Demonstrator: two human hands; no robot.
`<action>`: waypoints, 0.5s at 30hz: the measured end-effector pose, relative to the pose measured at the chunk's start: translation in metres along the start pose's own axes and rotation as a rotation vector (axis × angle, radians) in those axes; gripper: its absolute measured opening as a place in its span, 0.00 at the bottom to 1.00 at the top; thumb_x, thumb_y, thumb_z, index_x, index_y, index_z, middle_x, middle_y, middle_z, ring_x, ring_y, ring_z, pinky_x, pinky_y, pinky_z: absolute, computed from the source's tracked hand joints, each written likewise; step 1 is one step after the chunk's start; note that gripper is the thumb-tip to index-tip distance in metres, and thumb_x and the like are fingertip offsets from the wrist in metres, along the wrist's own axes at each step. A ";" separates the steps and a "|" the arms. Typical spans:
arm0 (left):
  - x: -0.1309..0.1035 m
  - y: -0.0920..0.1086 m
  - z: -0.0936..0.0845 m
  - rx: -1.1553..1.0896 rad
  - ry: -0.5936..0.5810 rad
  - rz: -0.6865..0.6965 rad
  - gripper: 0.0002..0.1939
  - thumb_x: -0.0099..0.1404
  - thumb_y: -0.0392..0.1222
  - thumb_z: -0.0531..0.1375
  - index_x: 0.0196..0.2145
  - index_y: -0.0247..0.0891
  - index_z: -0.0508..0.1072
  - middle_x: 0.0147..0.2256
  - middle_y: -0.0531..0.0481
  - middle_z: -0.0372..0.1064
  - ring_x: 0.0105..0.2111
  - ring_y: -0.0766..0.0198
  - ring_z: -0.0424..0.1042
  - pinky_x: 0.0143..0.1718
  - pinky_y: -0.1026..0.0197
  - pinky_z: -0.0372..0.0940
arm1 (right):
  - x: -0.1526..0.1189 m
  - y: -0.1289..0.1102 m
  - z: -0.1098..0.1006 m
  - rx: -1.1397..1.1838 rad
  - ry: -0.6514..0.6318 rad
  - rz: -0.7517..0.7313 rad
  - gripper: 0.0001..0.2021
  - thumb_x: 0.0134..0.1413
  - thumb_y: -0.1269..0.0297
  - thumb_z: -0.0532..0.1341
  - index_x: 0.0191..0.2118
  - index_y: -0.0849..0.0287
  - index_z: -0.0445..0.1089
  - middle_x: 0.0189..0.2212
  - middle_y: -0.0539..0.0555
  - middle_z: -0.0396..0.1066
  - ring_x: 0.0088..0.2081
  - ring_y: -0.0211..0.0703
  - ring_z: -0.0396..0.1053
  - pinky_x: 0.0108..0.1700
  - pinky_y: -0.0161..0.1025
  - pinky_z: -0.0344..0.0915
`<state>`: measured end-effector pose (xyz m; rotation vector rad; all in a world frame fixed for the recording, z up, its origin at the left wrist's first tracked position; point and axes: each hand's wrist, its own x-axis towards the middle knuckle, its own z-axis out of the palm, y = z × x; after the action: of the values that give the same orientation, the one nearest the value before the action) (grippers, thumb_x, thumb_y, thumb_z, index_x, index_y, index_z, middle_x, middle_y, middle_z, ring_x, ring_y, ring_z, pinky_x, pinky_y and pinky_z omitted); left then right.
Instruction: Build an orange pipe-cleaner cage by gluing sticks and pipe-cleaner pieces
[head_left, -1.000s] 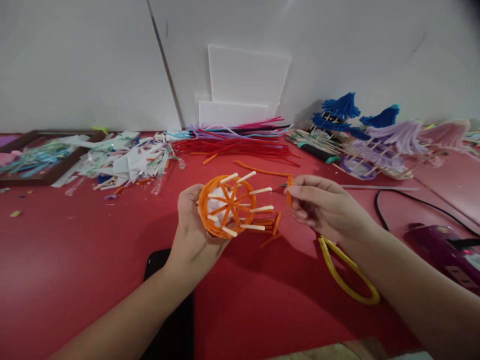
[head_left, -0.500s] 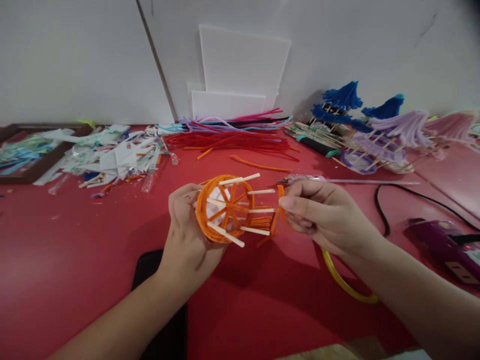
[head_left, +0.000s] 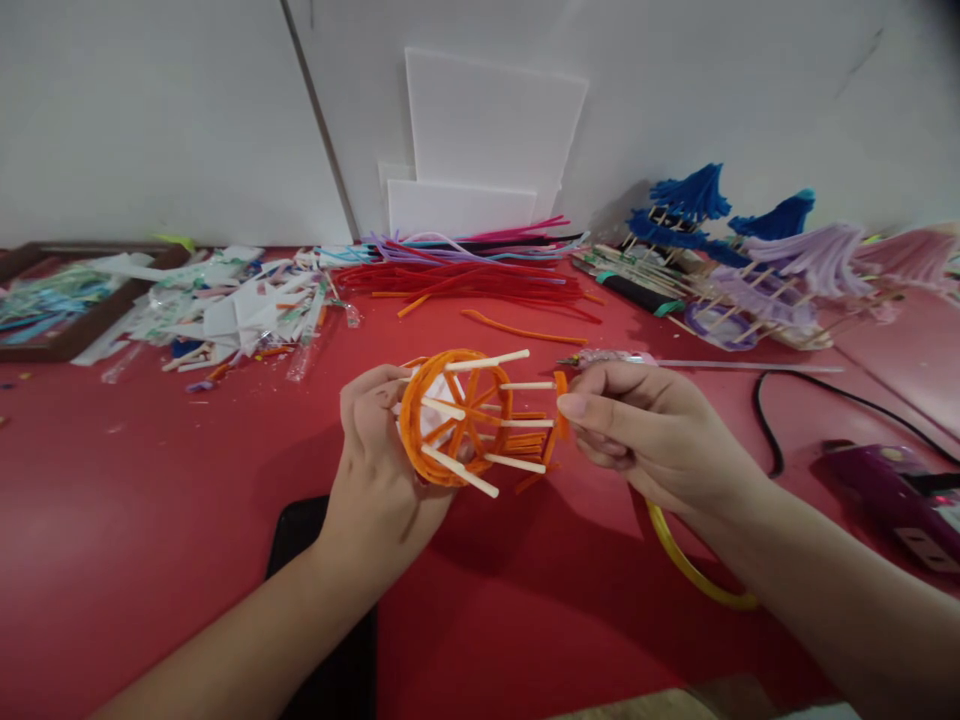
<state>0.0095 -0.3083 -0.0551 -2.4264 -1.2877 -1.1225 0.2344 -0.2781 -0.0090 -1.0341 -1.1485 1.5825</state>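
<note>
My left hand grips the frame; my right hand pinches a strip near the sticks. Brace the frame; align the strip squarely.

A purple power strip lies right of the right hand, a brown frame far left of the left hand, upright white boards beyond both
</note>
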 end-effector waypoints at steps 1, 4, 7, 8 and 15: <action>0.000 0.000 0.000 0.001 -0.005 -0.004 0.09 0.66 0.38 0.57 0.44 0.35 0.65 0.50 0.37 0.53 0.55 0.44 0.57 0.54 0.42 0.66 | 0.000 0.000 0.000 -0.005 -0.004 0.002 0.18 0.37 0.56 0.76 0.19 0.59 0.69 0.11 0.41 0.54 0.14 0.25 0.48 0.16 0.30 0.41; 0.000 0.000 0.000 0.011 -0.007 -0.006 0.09 0.66 0.38 0.56 0.44 0.36 0.65 0.51 0.38 0.53 0.55 0.44 0.57 0.55 0.41 0.65 | 0.000 0.000 0.000 -0.029 -0.011 -0.005 0.18 0.38 0.55 0.76 0.19 0.59 0.68 0.11 0.41 0.54 0.14 0.25 0.48 0.16 0.30 0.40; 0.000 0.000 0.000 0.014 -0.004 -0.009 0.09 0.66 0.38 0.56 0.45 0.38 0.64 0.51 0.39 0.53 0.55 0.44 0.57 0.55 0.41 0.66 | 0.000 0.000 0.000 -0.041 -0.012 -0.006 0.18 0.38 0.55 0.75 0.19 0.59 0.68 0.11 0.41 0.54 0.14 0.25 0.48 0.16 0.30 0.41; 0.000 0.000 0.000 0.013 0.001 -0.009 0.10 0.66 0.37 0.56 0.45 0.39 0.64 0.50 0.39 0.53 0.55 0.44 0.57 0.54 0.40 0.66 | -0.001 0.000 0.000 -0.046 -0.011 -0.005 0.18 0.38 0.54 0.75 0.19 0.59 0.68 0.11 0.41 0.54 0.14 0.26 0.48 0.16 0.30 0.41; -0.001 -0.001 0.000 -0.006 -0.005 0.017 0.11 0.66 0.38 0.58 0.45 0.35 0.65 0.51 0.36 0.53 0.55 0.42 0.58 0.54 0.40 0.66 | -0.001 -0.001 0.001 -0.068 -0.020 -0.007 0.19 0.38 0.53 0.75 0.19 0.59 0.67 0.11 0.41 0.53 0.14 0.26 0.46 0.16 0.31 0.40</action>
<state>0.0084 -0.3076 -0.0560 -2.4413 -1.2645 -1.1180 0.2340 -0.2790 -0.0073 -1.0599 -1.2252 1.5608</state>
